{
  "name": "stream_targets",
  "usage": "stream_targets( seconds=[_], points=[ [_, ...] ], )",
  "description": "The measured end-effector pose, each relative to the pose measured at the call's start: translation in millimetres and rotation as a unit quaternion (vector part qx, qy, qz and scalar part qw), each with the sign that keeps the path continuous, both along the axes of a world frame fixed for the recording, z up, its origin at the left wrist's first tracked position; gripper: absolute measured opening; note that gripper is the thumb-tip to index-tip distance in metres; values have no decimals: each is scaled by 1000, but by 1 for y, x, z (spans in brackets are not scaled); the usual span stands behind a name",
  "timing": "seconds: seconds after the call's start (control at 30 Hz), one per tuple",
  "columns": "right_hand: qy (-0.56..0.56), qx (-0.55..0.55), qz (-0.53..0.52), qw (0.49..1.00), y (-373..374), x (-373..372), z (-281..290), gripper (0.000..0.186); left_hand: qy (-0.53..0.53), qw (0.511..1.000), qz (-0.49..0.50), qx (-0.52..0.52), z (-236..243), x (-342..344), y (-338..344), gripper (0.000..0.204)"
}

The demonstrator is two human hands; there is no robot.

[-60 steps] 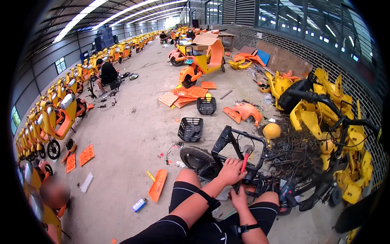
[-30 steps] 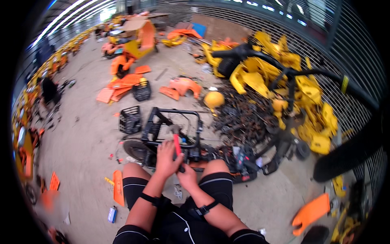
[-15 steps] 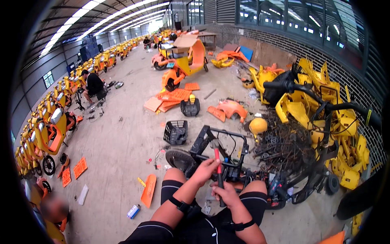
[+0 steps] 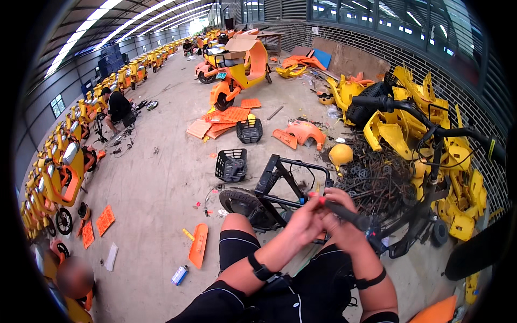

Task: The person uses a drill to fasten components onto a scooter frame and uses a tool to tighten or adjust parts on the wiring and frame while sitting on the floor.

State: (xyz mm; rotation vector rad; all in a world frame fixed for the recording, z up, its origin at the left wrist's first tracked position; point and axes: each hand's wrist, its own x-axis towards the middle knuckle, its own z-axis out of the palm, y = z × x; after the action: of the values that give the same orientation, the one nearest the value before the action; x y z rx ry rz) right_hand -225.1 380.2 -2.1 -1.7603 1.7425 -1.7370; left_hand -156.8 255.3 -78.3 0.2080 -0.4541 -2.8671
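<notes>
Fig. Long shed hall w/ lit roof strips [image 4: 89, 24] & low brick wall [image 4: 301, 35] at R. Floor [image 4: 161, 177]: bare, dusty concrete, serving as work surface, hence parts set straight on it. Yellow scooters [image 4: 54, 183] stand in a row along the L side, prob. to keep the mid-aisle passable; a co-worker [image 4: 117, 107] sits low nearby. Heap of yellow panels [image 4: 396, 140] lies against the R wall, likely stacked there to stay out of the way. Stripped black scooter frame [image 4: 267, 173] sits directly before the person's knees, rear wheel [image 4: 237, 200] to L, handlebar [image 4: 377, 102] to R, presumably for reach from a seated pose. Dark metal parts [image 4: 377, 180] pile just beyond it; black basket [image 4: 231, 166] near the wheel, w/ dark items inside, apparently as a catch-bin. L hand [image 4: 304, 220] & R hand [image 4: 342, 229] are together above the frame, meeting at a red-and-black tool handle [image 4: 347, 212], prob. for steadier control; finger closure blurred, can't tell; tool's far end hidden. Blue-white can [image 4: 180, 275] lies on floor, L of knees.
</notes>
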Motion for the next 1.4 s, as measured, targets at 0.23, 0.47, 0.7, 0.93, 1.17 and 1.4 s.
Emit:
stream_targets(
  seconds=[0.23, 0.47, 0.7, 0.93, 1.17, 1.4],
  points=[
    [-357, -126, -124, 917, 20, -51, 50, 33, -48, 718, -283, -634, 49, 12, -34, 52],
    [-448, -158, -114, 873, 8, -79, 51, 27, -244, 369, 24, -896, -4, -32, -139, 52],
    [-487, -95, -92, 863, -13, -74, 24, 18, -254, 519, 84, -812, -82, -59, -144, 37],
    [-319, -5, -130, 939, -18, -86, 13, 15, -356, 478, -14, -803, -61, -52, -123, 47],
    [-269, -88, -160, 946, -56, -112, 23, 14, -376, 389, -65, -838, -60, -55, -118, 48],
    [-166, -40, -206, 963, -87, -140, 3, 19, -403, 402, -55, -820, -57, -61, -116, 46]
  ],
)
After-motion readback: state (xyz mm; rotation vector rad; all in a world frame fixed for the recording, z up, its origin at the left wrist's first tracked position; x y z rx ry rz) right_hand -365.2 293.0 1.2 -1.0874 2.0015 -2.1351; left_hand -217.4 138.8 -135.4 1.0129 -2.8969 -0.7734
